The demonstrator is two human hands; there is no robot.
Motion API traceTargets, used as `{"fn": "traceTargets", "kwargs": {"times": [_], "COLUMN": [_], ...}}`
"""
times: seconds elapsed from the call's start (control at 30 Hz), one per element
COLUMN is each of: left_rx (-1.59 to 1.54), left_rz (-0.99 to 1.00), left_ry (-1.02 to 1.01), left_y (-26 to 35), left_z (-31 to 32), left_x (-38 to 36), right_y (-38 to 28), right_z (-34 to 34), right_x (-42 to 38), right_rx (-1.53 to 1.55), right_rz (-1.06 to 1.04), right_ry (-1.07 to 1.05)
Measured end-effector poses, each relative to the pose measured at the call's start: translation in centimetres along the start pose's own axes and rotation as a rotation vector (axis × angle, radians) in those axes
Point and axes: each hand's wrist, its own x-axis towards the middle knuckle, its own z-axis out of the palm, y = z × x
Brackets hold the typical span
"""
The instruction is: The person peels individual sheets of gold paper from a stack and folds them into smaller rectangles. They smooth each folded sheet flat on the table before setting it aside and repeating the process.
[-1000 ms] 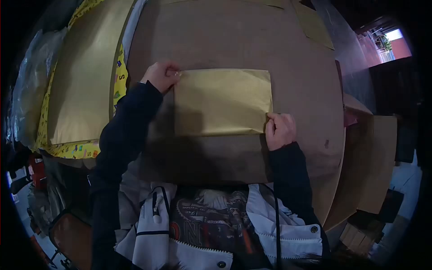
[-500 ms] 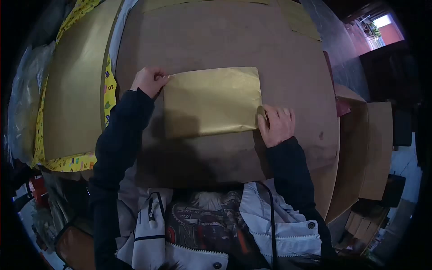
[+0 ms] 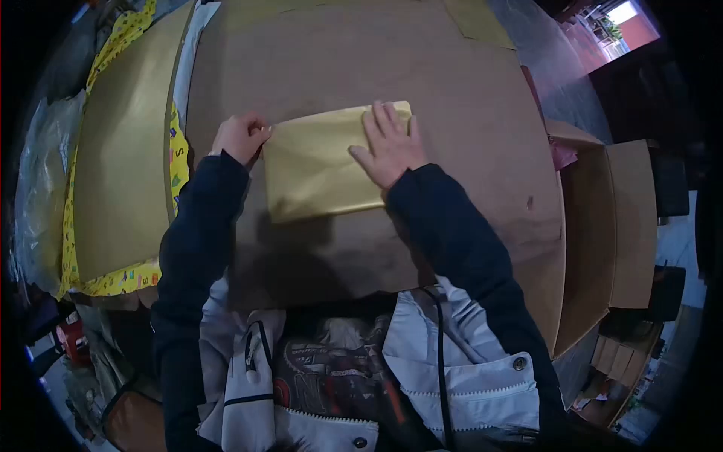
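Observation:
A folded sheet of gold paper [image 3: 316, 169] lies on a large brown cardboard surface [image 3: 467, 233] in front of me. My left hand [image 3: 242, 138] pinches the paper's upper left corner between thumb and fingers. On the right part of the sheet my right hand [image 3: 391, 145] rests flat, palm down with fingers spread, covering much of the paper's right side. Shallow creases show across the middle of the sheet, and a shadow falls below its lower edge.
To the left lies a stack of gold sheets [image 3: 124, 143] over yellow printed paper [image 3: 178, 162], beside clear plastic wrap [image 3: 49, 181]. An open cardboard box [image 3: 629, 218] stands at the right. Another gold piece [image 3: 478, 24] lies at the surface's far right edge.
My right hand has moved from the paper's lower right edge up and left onto its face, fingers now spread flat. My left hand stays at the upper left corner.

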Motion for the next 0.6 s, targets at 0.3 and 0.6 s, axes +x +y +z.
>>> {"fn": "traceTargets", "kwargs": {"times": [0.3,0.6], "left_rx": [0.314,0.535], "left_rz": [0.231,0.081], "left_ry": [-0.034,0.061], "left_y": [13.2,4.5], "left_z": [8.0,4.0], "left_x": [-7.4,-6.6], "right_y": [1.9,2.6], "right_z": [-0.3,0.7], "right_x": [-0.3,-0.3], "right_rx": [-0.119,-0.125], "right_rz": [0.066,0.023], "right_ry": [-0.056,0.010]}}
